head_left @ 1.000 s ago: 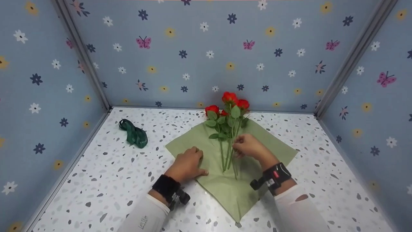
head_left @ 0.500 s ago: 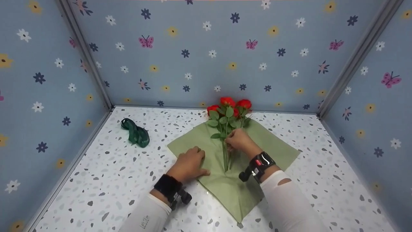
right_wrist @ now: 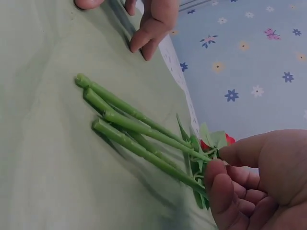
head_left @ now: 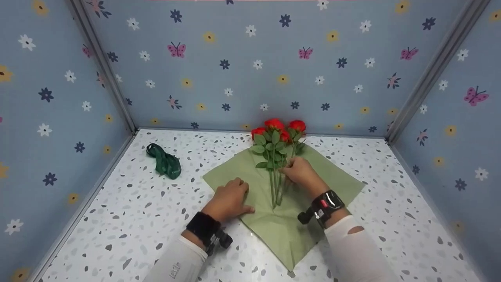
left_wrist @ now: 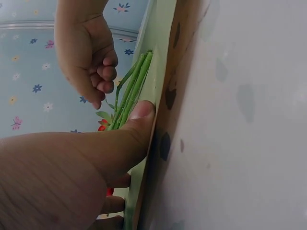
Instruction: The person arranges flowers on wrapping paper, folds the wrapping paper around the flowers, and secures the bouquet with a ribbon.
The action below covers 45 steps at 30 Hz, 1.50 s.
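Note:
Several red roses (head_left: 274,124) with green leaves and stems (right_wrist: 139,125) lie on a sheet of green wrapping paper (head_left: 289,231). My right hand (head_left: 301,174) is over the stems, its thumb and index fingertips pinching a rose stem just below the leaves, as the right wrist view shows. The other stems lie beside it, their cut ends toward me. My left hand (head_left: 231,199) rests on the paper's left edge with relaxed fingers; the thumb (left_wrist: 141,115) presses the edge down in the left wrist view.
A coil of dark green ribbon (head_left: 168,164) lies at the left back of the white speckled table (head_left: 129,219). Blue floral panels (head_left: 250,62) enclose the back and both sides. The rose heads lie close to the back panel.
My right hand moved left with a rose, bringing its stem alongside the others, then shifted slightly back to the right. The left hand stayed on the paper.

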Available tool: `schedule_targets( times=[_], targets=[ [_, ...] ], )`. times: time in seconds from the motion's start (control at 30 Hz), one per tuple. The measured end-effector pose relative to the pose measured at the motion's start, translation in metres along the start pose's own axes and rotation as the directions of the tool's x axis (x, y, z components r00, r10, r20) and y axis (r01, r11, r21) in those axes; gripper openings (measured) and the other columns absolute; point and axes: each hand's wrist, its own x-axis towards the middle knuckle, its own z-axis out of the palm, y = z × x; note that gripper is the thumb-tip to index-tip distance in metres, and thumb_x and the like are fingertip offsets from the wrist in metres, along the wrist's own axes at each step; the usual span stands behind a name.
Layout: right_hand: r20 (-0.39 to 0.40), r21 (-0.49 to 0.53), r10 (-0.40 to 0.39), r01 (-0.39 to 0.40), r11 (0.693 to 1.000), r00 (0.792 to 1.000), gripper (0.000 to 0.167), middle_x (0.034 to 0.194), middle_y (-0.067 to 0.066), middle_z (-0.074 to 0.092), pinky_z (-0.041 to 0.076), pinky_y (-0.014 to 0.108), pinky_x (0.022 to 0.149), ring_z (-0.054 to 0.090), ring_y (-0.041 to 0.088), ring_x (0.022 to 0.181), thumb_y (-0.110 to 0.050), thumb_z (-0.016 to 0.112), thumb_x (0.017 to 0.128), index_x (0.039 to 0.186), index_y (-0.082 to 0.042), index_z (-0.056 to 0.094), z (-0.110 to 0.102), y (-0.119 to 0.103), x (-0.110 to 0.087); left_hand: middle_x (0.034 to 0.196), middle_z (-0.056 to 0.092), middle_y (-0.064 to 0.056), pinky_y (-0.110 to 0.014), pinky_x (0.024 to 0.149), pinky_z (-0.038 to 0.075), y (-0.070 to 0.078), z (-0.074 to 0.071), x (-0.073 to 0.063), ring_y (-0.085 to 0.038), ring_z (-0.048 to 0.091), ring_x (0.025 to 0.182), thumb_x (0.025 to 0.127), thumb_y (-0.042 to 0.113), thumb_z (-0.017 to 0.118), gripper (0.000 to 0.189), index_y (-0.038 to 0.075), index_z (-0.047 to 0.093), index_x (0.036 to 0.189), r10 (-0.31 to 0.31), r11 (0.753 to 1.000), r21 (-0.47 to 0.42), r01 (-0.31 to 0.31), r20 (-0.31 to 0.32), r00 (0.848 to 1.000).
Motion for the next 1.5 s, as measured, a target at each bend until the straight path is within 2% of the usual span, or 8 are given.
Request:
schedule_targets(
  times=[0.23,0.47,0.6,0.8,1.0,1.1,1.2,1.5],
  targets=[
    [0.028,-0.058,0.004,-0.002,0.998,1.000,0.018,0.083,0.015,0.079,0.057,0.028,0.059,0.072,0.019,0.067,-0.020,0.074,0.108,0.103,-0.002,0.072,-0.040,0.037,-0.016,0.149,0.064,-0.018,-0.063,0.109,0.058,-0.001,0.000,0.000,-0.041,0.064,0.137,0.094,0.058,0.090,0.065,0.009,0.069,0.130,-0.003,1.000,-0.003,0.003,0.003,1.000],
    [0.045,-0.208,0.051,-0.041,0.977,0.998,0.031,0.098,0.012,0.078,0.056,0.031,0.069,0.071,0.021,0.083,-0.027,0.087,0.099,0.112,-0.002,0.074,-0.078,0.081,-0.037,0.154,0.063,-0.019,-0.064,0.112,0.057,0.000,-0.001,0.000,-0.042,0.063,0.141,0.095,0.058,0.089,0.066,0.008,0.069,0.133,-0.009,1.000,-0.002,0.009,0.014,1.000],
    [0.052,-0.207,0.006,0.005,0.978,0.999,0.035,0.105,0.012,0.077,0.056,0.032,0.075,0.069,0.021,0.089,-0.027,0.092,0.094,0.113,-0.002,0.077,-0.087,0.099,-0.045,0.157,0.061,-0.021,-0.065,0.114,0.056,0.003,-0.002,-0.001,-0.044,0.062,0.145,0.095,0.056,0.091,0.066,0.006,0.070,0.134,-0.007,1.000,-0.013,0.007,0.009,1.000],
    [0.040,-0.203,-0.043,0.050,0.978,0.998,0.038,0.102,0.009,0.075,0.056,0.032,0.078,0.067,0.020,0.089,-0.024,0.097,0.090,0.115,-0.002,0.079,-0.086,0.107,-0.043,0.151,0.065,-0.021,-0.066,0.112,0.056,0.003,-0.004,0.001,-0.044,0.063,0.140,0.091,0.054,0.094,0.058,0.006,0.074,0.117,-0.001,1.000,-0.003,0.001,-0.015,1.000],
    [0.043,-0.187,-0.056,0.063,0.980,0.998,0.038,0.100,0.008,0.073,0.055,0.032,0.078,0.065,0.019,0.089,-0.023,0.097,0.090,0.115,-0.001,0.078,-0.085,0.111,-0.044,0.111,0.067,-0.006,-0.051,0.091,0.060,0.003,-0.007,0.002,-0.027,0.065,0.103,0.087,0.047,0.099,0.044,0.010,0.083,0.106,0.133,0.991,0.023,-0.132,-0.047,0.990],
    [0.041,-0.180,-0.058,0.065,0.982,0.997,0.037,0.100,0.007,0.072,0.055,0.032,0.078,0.065,0.018,0.089,-0.022,0.097,0.091,0.115,-0.001,0.078,-0.084,0.113,-0.043,0.104,0.070,-0.001,-0.042,0.089,0.061,0.001,-0.011,0.002,-0.019,0.066,0.095,0.091,0.037,0.097,0.027,0.014,0.086,0.101,0.216,0.976,0.000,-0.216,-0.015,0.976],
    [0.041,-0.176,-0.056,0.063,0.982,0.998,0.037,0.100,0.007,0.072,0.055,0.032,0.078,0.065,0.019,0.089,-0.023,0.096,0.091,0.115,-0.001,0.078,-0.084,0.113,-0.042,0.102,0.073,0.002,-0.037,0.090,0.062,0.000,-0.014,0.002,-0.015,0.068,0.092,0.091,0.031,0.098,0.020,0.016,0.089,0.101,0.243,0.969,-0.041,-0.242,0.026,0.970],
    [0.050,-0.168,-0.059,0.067,0.984,0.997,0.038,0.100,0.008,0.072,0.055,0.032,0.078,0.065,0.018,0.089,-0.023,0.096,0.091,0.116,0.000,0.078,-0.085,0.113,-0.045,0.107,0.072,-0.004,-0.034,0.085,0.055,0.002,-0.023,-0.004,-0.014,0.057,0.090,0.056,0.034,0.116,0.062,0.011,0.088,0.106,0.269,0.962,-0.088,-0.260,0.112,0.957]
  ],
)
